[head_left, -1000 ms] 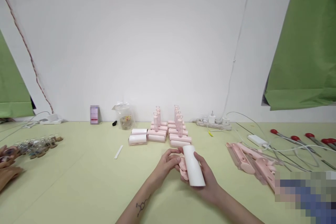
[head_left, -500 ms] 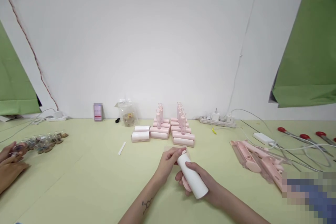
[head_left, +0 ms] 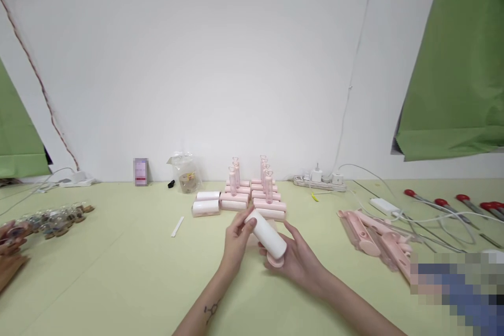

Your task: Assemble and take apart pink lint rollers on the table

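A white lint roller roll (head_left: 268, 235) on a pink holder is tilted in front of me, its near end pointing down to the right. My left hand (head_left: 238, 239) pinches its upper far end between thumb and fingers. Underneath, my right hand (head_left: 301, 260) cups the pink holder, whose round end (head_left: 275, 261) shows below the roll. The right thumb stands up, off the white surface; the right fingers are partly hidden behind the roll. Beyond my hands, pink-and-white rollers (head_left: 235, 198) lie in two columns, with small clear pink bottle-shaped pieces (head_left: 269, 187) standing on them.
Two white rolls (head_left: 206, 208) lie left of the columns, near a white strip (head_left: 177, 226). Bagged pink parts (head_left: 364, 239), cables and red-handled tools (head_left: 441, 202) occupy the right. A power strip (head_left: 319, 184) sits by the wall. Another person's hands (head_left: 11, 244) hold glass items at left.
The roll has shifted up and left and looks more foreshortened. My right thumb has lifted off the roll, and the right palm has opened beneath it. The view has turned slightly right.
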### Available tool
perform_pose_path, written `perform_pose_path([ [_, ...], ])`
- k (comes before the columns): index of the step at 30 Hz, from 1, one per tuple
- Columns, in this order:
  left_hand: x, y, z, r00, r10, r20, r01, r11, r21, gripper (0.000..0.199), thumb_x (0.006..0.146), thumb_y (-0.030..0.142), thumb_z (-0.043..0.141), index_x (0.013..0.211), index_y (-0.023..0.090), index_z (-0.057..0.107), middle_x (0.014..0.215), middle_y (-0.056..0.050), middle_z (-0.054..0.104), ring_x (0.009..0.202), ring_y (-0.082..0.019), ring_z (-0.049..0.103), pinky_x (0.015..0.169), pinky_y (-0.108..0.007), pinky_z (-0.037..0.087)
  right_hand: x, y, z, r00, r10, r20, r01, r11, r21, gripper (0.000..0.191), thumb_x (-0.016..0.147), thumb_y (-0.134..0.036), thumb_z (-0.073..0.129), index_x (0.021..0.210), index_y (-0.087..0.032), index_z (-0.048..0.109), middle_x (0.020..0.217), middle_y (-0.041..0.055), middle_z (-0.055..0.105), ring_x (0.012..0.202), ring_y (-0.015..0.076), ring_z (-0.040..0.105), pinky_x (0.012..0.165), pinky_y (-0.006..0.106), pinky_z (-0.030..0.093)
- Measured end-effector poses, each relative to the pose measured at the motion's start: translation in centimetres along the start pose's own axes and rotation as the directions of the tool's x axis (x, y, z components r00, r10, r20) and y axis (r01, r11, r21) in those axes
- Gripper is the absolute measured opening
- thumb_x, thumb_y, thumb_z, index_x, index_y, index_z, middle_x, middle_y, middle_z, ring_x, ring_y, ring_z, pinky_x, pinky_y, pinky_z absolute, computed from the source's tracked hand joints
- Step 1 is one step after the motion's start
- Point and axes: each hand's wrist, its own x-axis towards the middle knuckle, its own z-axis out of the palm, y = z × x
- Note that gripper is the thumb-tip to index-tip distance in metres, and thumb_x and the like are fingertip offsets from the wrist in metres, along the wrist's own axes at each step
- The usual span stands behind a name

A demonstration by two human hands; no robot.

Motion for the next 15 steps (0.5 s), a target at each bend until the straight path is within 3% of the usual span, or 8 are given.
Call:
perform_pose_path([
  [2, 0.1, -0.2, -0.3, 0.990, 0.139, 0.010, -0.139, 0.988, 0.064, 0.030, 0.076, 0.033, 0.056, 0.105, 0.028, 0.060, 0.107, -0.004, 0.052, 0.102, -0.020, 0.048, 0.076, -0.026, 0.045, 0.3, -0.2, -0.5, 0.998, -0.041, -0.048, 0.043, 0.997, 0.059, 0.045, 0.079, -0.053, 0.041, 0.102, -0.016, 0.052, 0.088, 0.0082, 0.062, 0.078, 0.0187, 0.058, 0.073, 0.035, 0.045],
  [6, -0.4, -0.8, 0.1, 0.932, 0.328, 0.157, -0.352, 0.921, 0.166, 0.031, 0.077, 0.025, 0.056, 0.108, 0.031, 0.057, 0.108, -0.005, 0.049, 0.104, -0.020, 0.047, 0.086, -0.032, 0.042, 0.6, -0.4, -1.2, 0.995, -0.073, -0.074, 0.080, 0.992, 0.100, 0.043, 0.079, -0.049, 0.043, 0.108, -0.018, 0.047, 0.095, 0.0085, 0.061, 0.082, 0.0193, 0.059, 0.077, 0.037, 0.044],
  [11, -1.0, -0.8, 0.7, 0.878, 0.415, 0.238, -0.462, 0.865, 0.196, 0.036, 0.079, 0.020, 0.054, 0.113, 0.032, 0.052, 0.109, -0.006, 0.048, 0.103, -0.019, 0.048, 0.088, -0.034, 0.042, 0.5, -0.6, -1.0, 0.988, -0.106, -0.114, 0.113, 0.992, 0.063, 0.038, 0.077, -0.045, 0.048, 0.105, -0.018, 0.050, 0.087, 0.0057, 0.063, 0.070, 0.0173, 0.059, 0.071, 0.034, 0.045],
  [15, -1.0, -0.8, 0.7, 0.846, 0.469, 0.252, -0.522, 0.826, 0.215, 0.039, 0.077, 0.018, 0.056, 0.114, 0.032, 0.052, 0.108, -0.006, 0.048, 0.102, -0.019, 0.048, 0.086, -0.033, 0.044, 0.4, -1.0, -0.7, 0.984, -0.136, -0.112, 0.141, 0.989, 0.046, 0.035, 0.078, -0.041, 0.049, 0.103, -0.018, 0.050, 0.084, 0.0048, 0.063, 0.074, 0.0181, 0.059, 0.074, 0.034, 0.044],
])
